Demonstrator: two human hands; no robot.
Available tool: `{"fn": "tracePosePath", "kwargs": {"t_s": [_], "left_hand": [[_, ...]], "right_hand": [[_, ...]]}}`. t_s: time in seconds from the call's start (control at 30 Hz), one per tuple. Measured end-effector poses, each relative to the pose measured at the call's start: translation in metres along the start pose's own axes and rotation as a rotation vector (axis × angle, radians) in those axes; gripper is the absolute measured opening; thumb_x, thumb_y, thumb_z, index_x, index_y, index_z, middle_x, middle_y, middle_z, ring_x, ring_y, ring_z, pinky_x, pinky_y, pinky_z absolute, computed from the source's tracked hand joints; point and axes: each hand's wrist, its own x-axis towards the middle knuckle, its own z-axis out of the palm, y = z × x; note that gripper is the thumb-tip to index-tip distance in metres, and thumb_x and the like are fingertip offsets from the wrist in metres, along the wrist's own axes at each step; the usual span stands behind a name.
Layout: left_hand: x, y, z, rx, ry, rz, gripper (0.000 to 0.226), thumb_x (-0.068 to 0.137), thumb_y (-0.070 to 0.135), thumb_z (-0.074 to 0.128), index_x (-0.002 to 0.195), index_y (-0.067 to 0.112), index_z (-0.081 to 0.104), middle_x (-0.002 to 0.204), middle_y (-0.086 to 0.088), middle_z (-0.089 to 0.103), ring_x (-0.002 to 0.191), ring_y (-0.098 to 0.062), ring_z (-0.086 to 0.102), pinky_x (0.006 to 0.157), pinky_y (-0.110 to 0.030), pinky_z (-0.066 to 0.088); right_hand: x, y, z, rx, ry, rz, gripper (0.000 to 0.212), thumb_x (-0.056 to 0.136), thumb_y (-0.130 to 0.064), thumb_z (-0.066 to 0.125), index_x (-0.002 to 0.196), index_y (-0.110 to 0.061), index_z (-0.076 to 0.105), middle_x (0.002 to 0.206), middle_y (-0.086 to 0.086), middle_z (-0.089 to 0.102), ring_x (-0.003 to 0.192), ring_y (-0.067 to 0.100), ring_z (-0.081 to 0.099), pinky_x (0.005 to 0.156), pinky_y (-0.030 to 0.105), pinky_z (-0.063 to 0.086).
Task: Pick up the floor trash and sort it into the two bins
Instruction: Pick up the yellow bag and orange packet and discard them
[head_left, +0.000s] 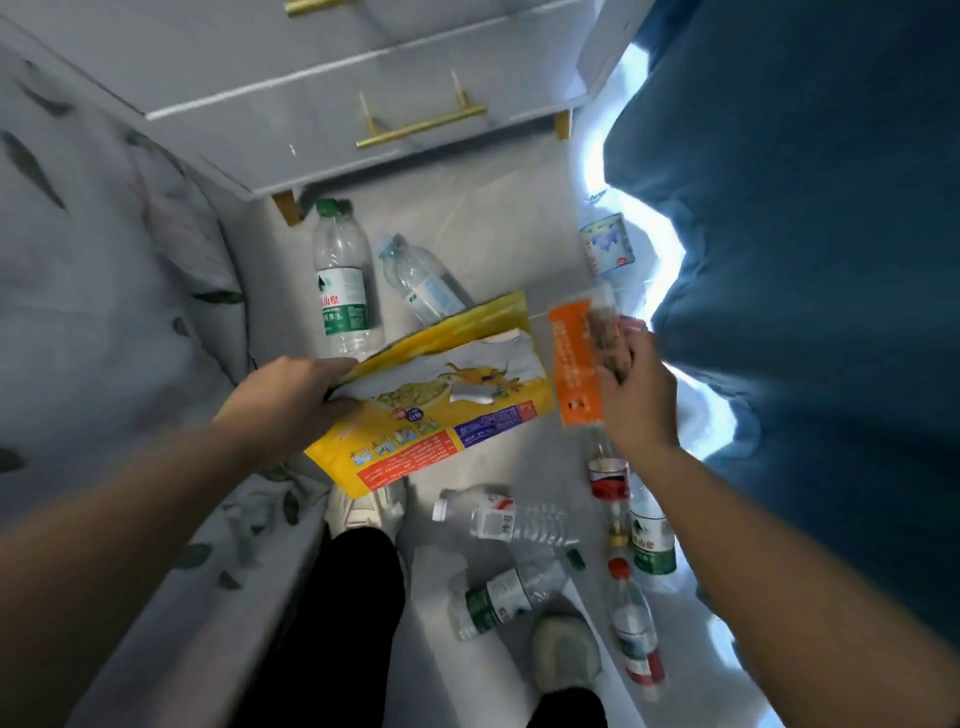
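Observation:
My left hand grips the left edge of a large yellow food bag, held above the floor. My right hand pinches an orange snack wrapper just right of the bag. Several empty plastic bottles lie on the grey floor: a green-labelled one and a clear blue-capped one beyond the bag, a white-capped one and a green-labelled one near my feet, and a red-capped one at the right. No bin shows in view.
A white drawer cabinet with gold handles stands ahead. A bed with leaf-print bedding lines the left. A blue curtain hangs at the right, with a small printed packet beside it. My shoes stand among the bottles.

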Motion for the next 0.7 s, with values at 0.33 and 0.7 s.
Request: {"fn": "tracePosePath", "kwargs": {"t_s": [0.33,0.7], "left_hand": [[-0.140,0.115,-0.203,-0.267,0.148,0.070,0.017,0.086,0.023,0.066,0.102,0.017,0.065,0.085,-0.006,0.070,0.082,-0.030,0.066,0.067,-0.037,0.051],[-0.285,0.241,-0.377,-0.514,0.208,0.358,0.010,0.087,0.018,0.066,0.095,0.022,0.060,0.081,-0.001,0.066,0.074,-0.026,0.064,0.067,-0.036,0.052]], "right_hand": [[-0.201,-0.157,-0.210,0.168,0.259,0.082,0.026,0.091,-0.019,0.059,0.114,-0.027,0.051,0.091,-0.008,0.064,0.080,0.015,0.063,0.064,0.027,0.049],[-0.405,-0.279,-0.377,0.477,0.695,0.070,0.020,0.092,-0.014,0.062,0.108,-0.020,0.052,0.089,-0.013,0.061,0.073,-0.006,0.061,0.056,0.006,0.042]]}}
